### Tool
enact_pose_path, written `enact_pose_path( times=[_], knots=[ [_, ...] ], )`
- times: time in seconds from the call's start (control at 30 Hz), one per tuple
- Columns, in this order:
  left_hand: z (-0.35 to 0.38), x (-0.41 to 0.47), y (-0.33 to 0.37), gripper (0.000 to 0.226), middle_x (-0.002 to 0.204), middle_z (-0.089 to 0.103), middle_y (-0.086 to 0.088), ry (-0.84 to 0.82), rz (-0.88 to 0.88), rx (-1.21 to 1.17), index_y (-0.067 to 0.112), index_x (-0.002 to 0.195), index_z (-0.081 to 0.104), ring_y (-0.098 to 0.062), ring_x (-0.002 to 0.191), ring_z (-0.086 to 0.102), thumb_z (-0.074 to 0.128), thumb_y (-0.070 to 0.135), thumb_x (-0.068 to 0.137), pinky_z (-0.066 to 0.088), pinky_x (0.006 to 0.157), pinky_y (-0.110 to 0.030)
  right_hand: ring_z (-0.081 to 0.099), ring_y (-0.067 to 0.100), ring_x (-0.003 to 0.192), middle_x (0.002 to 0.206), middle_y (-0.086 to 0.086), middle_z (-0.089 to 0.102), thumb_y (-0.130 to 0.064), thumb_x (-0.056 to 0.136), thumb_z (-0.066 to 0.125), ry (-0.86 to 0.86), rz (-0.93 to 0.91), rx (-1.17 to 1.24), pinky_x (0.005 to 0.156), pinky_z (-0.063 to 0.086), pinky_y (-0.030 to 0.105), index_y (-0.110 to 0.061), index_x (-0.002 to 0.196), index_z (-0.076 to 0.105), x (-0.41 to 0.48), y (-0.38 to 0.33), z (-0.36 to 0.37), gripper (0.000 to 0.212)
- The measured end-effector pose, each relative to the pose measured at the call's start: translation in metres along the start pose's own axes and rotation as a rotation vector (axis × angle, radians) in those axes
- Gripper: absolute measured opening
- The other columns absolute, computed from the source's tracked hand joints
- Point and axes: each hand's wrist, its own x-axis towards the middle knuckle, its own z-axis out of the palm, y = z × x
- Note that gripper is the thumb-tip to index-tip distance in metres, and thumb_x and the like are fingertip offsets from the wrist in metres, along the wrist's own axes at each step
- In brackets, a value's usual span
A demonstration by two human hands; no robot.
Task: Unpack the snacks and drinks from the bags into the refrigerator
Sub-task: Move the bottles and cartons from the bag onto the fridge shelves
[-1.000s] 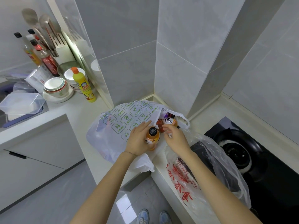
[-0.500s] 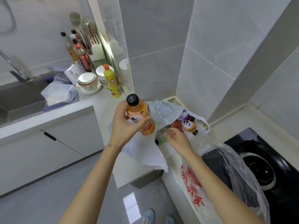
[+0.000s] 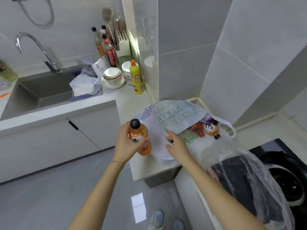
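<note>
While our left hand (image 3: 124, 145) grips the orange bottle (image 3: 138, 135), left of the white bag (image 3: 172, 113), our right hand (image 3: 178, 145) touches it with loose fingers. A tug could roll its other bottles (image 3: 210, 128) out.

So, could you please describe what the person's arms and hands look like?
The left hand and right hand wear no gloves, and no sleeves show on the arms behind them. A thin chain bracelet circles the left wrist; the right wrist carries nothing.

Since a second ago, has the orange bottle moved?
Yes. The orange bottle, gripped by the left hand, has left the mouth of the white bag and moved leftward, now at that bag's left edge.
</note>
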Motion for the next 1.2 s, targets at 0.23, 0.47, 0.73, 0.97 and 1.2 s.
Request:
enact_pose_path(
  times=[0.23,0.47,0.73,0.97,1.2],
  knots=[
    [-0.002,-0.02,-0.032,0.056,0.107,0.052,0.007,-0.015,-0.123,0.047,0.043,0.097,0.047,-0.009,0.099,0.057,0.085,0.031,0.058,0.051,0.083,-0.03,0.039,0.015,0.138,0.147,0.009,0.044,0.006,0.092,0.047,-0.066,-0.08,0.008,0.103,0.038,0.024,-0.02,0.147,0.036,0.001,-0.01,0.02,0.062],
    [0.013,-0.022,-0.055,0.052,0.098,0.055,0.001,-0.026,-0.158,0.058,0.036,0.091,0.047,-0.021,0.096,0.057,0.083,0.024,0.056,0.053,0.083,-0.044,0.048,0.026,0.127,0.142,0.01,0.048,-0.004,0.092,0.052,-0.036,-0.113,-0.083,0.095,0.043,0.031,-0.024,0.148,0.032,0.005,-0.011,0.028,0.063],
    [0.023,-0.015,-0.053,0.054,0.104,0.051,0.001,-0.043,-0.153,0.053,0.042,0.095,0.044,-0.018,0.1,0.055,0.082,0.02,0.064,0.052,0.088,-0.043,0.049,0.024,0.128,0.14,0.008,0.051,-0.01,0.091,0.059,0.029,-0.134,-0.091,0.093,0.042,0.027,-0.014,0.133,0.041,0.008,-0.009,0.021,0.046],
    [0.004,-0.012,-0.038,0.093,0.141,0.039,0.008,-0.152,-0.157,-0.001,0.036,0.138,0.032,-0.006,0.129,0.04,0.088,0.037,0.064,0.039,0.103,-0.027,0.053,0.014,0.122,0.13,0.001,0.058,-0.019,0.092,0.062,0.066,-0.121,0.018,0.098,0.045,0.029,-0.013,0.129,0.05,0.005,-0.007,0.009,0.039],
    [0.031,0.02,0.028,0.031,0.119,0.062,0.008,-0.239,0.343,0.355,0.017,0.12,0.061,-0.007,0.112,0.054,0.06,0.032,0.093,0.038,0.098,-0.016,0.061,0.015,0.106,0.114,-0.003,0.064,-0.016,0.096,0.054,0.173,-0.086,0.081,0.095,0.05,0.035,-0.016,0.119,0.058,0.005,0.004,-0.017,0.023]
  ],
)
